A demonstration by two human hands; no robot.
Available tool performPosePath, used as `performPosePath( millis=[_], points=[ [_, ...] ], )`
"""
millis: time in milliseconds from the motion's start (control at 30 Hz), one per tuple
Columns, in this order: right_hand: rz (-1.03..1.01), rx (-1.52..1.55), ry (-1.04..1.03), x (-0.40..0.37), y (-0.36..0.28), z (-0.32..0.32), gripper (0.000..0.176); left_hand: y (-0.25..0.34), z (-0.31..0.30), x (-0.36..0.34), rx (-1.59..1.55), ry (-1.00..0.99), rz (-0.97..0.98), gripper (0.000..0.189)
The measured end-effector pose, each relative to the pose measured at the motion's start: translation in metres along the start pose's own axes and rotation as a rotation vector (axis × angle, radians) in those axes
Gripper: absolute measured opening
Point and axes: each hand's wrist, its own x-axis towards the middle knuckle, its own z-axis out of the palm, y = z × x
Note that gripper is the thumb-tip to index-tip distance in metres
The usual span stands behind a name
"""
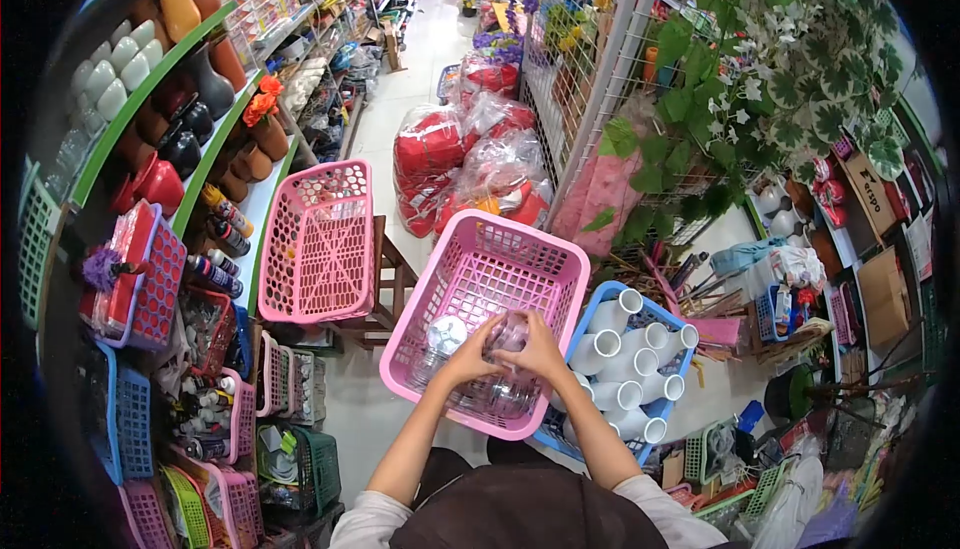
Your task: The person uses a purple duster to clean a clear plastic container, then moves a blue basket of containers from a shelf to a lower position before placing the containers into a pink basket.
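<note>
Pale sleeves (372,521): closest thing to the camera, bare forearms poking out of them and reaching forward.
Left grip (466,359): fingers curled round the left side of a clear vessel (508,333), so pretty narrow, and yeah, it's holding.
Right grip (541,351): same deal from the other side, fingers bent in against that same piece.
Job in hand: my read is that it's mid-handling, one piece managed with both hands down in the basket. Can't tell if it's being lifted or set down.
What the move calls for: I'd say even pressure from both sides and a bit of care, since the neighbours are crammed in close and look knockable.
Clear vessel vs grip: right between the two hands, toward the near half of the pink basket (577,274). Glass or plastic, no clue.
Other clear pieces (512,398): in the basket too, just on the near side of the held one, with a shiny one (446,333) off to the left.
Blue basket (553,441): just to the right, loaded with white vases (619,396), mouths mostly up or tipped outward.
Second pink basket (321,291): beyond and to the left, by a dark wooden stool (395,279).
Red bundles (430,144): further up the aisle, wrapped in clear plastic on the floor.
</note>
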Motion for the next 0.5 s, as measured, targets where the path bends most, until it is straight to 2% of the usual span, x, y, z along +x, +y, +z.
performPosePath(
  millis=[67, 133, 200, 267, 300, 333, 433, 467, 500],
  points=[
    [0.003, 0.012, -0.006, 0.005, -0.017, -0.003, 0.083, -0.014, -0.004, -0.002, -0.060, 0.022, 0.030, 0.098],
    [0.003, 0.117, 0.028, 0.008, -0.026, -0.001, 0.084, 0.008, -0.009, -0.009, -0.232, 0.088, -0.069, 0.094],
    [-0.041, 0.201, 0.024, 0.013, -0.022, 0.008, 0.080, 0.003, -0.015, -0.015, -0.259, 0.107, -0.011, 0.090],
    [0.098, 0.501, -0.014, 0.013, -0.023, 0.018, 0.075, 0.005, -0.024, -0.021, -0.346, 0.188, -0.030, 0.090],
    [0.069, 0.473, -0.006, 0.014, -0.032, 0.024, 0.071, 0.026, -0.028, -0.030, -0.375, 0.203, -0.126, 0.090],
    [0.058, 0.473, -0.010, 0.015, -0.040, 0.027, 0.071, 0.022, -0.031, -0.033, -0.372, 0.212, -0.118, 0.090],
    [0.058, 0.720, -0.056, 0.010, -0.084, 0.032, 0.064, 0.014, -0.046, -0.048, -0.352, 0.246, 0.039, 0.094],
    [0.041, 0.722, -0.071, 0.012, -0.091, 0.041, 0.064, 0.013, -0.052, -0.055, -0.395, 0.293, 0.057, 0.098],
    [0.009, 0.852, -0.098, 0.013, -0.102, 0.050, 0.063, 0.018, -0.058, -0.063, -0.467, 0.349, 0.149, 0.098]
  ],
)
